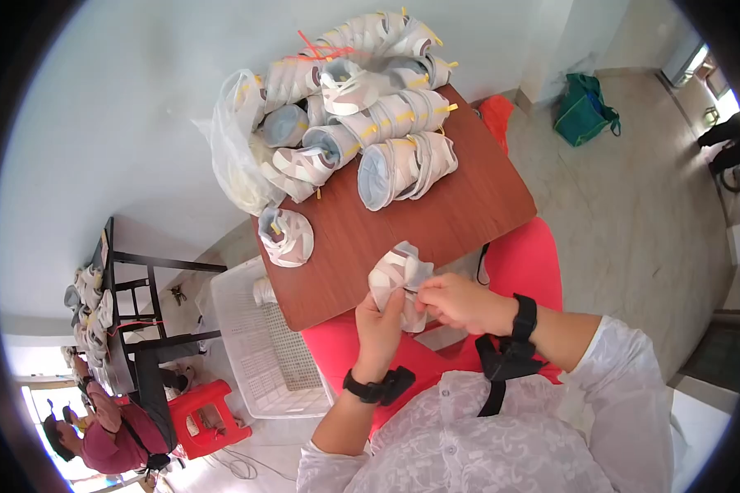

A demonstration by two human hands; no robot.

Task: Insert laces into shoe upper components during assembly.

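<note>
We hold a pale shoe upper (390, 275) in front of us at the near edge of the brown table (345, 267); we cannot tell whether it touches the top. Our left hand (378, 330) grips it from below, thumb pressed against its face and the other fingers mostly hidden behind it. Our right hand (456, 302) meets its right side with thumb and forefinger pressed together, though what they pinch there is too small to tell. Near the table's left edge sits a single upper (288, 238), opening upward. Farther back we see nested stacks of uppers (403, 115) with yellow tabs, beside a clear plastic bag (237, 156). Below the table's left side stands a white crate (242, 374), and well apart, to the left, a person in a dark red top (111, 440) is near a red stool (210, 419).
</note>
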